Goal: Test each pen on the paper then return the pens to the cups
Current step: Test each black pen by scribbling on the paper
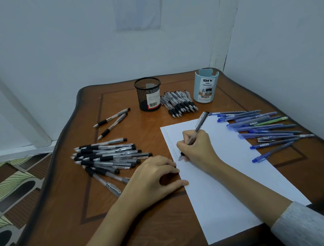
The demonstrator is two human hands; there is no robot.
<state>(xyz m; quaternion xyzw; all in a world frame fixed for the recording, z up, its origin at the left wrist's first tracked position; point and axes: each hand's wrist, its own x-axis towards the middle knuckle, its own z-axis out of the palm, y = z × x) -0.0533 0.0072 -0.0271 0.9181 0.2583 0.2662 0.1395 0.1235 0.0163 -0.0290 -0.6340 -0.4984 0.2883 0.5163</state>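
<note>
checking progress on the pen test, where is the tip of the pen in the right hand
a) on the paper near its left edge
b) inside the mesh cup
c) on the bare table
a: the right hand grips the pen with its tip on the paper, by the test marks

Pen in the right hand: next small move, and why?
Probably finish the stroke and lift the pen: the right hand grips it, tip on the paper at the bottom of a column of test marks; the left hand rests on its edge.

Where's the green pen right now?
Head view, right side: the green pen lies in the blue pen pile, just right of the paper.
</note>
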